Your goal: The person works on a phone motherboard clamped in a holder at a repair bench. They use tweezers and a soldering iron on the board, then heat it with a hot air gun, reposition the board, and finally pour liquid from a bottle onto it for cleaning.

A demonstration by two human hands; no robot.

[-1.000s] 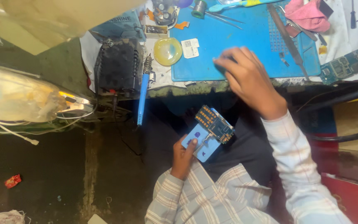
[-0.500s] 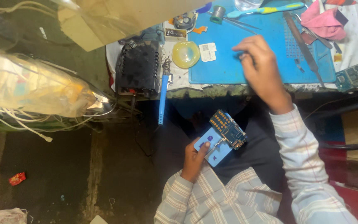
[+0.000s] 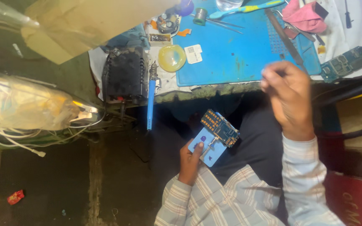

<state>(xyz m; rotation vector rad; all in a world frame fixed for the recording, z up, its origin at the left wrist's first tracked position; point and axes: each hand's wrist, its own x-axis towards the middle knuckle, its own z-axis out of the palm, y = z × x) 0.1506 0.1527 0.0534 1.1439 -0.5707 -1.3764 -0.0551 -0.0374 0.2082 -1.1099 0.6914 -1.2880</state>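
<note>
Left hand (image 3: pixel 190 161) under circuit board (image 3: pixel 220 127)

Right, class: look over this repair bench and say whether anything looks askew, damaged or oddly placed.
The blue-handled soldering iron hangs over the bench's front edge, handle pointing down to the floor. A bare green circuit board lies at the right edge, partly off the blue mat. The left hand holds a board in a light-blue holder down over the lap, off the bench.

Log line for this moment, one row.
left hand: holds light-blue holder with circuit board | right hand: raised, fingers pinched, above blue mat edge
</note>
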